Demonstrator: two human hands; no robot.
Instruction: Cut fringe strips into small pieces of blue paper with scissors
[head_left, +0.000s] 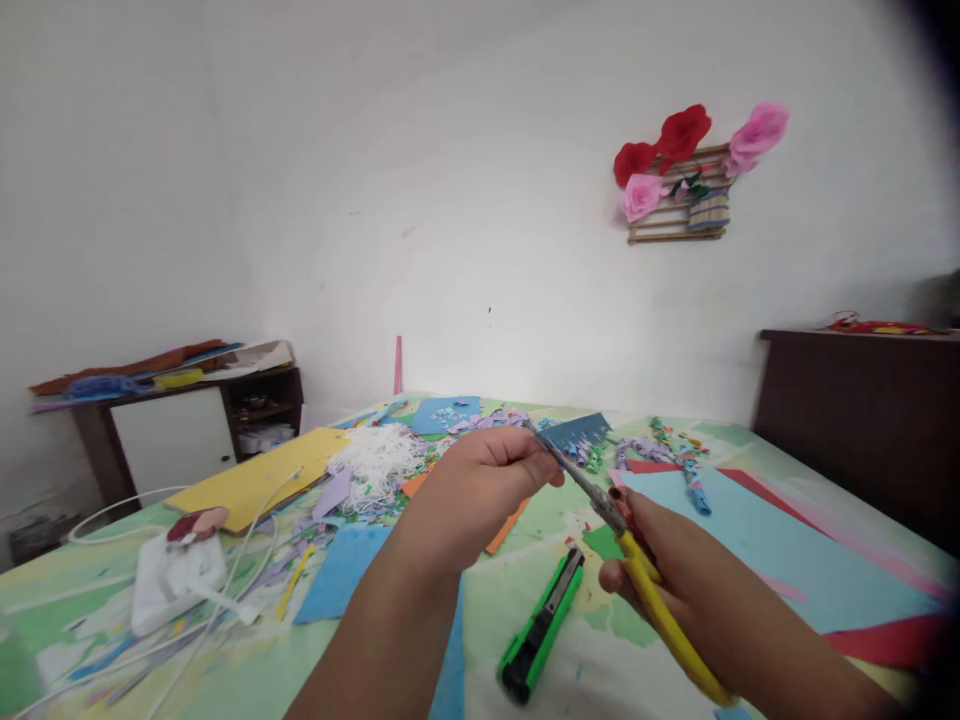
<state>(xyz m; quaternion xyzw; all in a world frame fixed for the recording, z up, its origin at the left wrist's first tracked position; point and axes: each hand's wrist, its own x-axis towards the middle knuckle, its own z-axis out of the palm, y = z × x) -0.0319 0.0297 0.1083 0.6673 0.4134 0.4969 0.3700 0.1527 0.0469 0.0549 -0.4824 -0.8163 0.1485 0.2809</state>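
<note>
My right hand [660, 550] grips a pair of scissors [600, 500] with yellow handles, the blades pointing up and to the left. Close to the blade tips, my left hand [499, 475] is closed in a pinch; whatever lies between its fingers is too small or hidden to name. Below the hands, a green and black box cutter [541, 625] rests on the table. Just beyond the blades lies a dark blue paper [581, 430], with small curled paper pieces [581, 455] beside it.
White paper shreds [379, 460] and yellow sheets [262, 475] lie to the left, near a white charger with cables [180, 575]. Light blue paper [757, 530] over red sheets is on the right. A dark cabinet [855, 430] stands behind.
</note>
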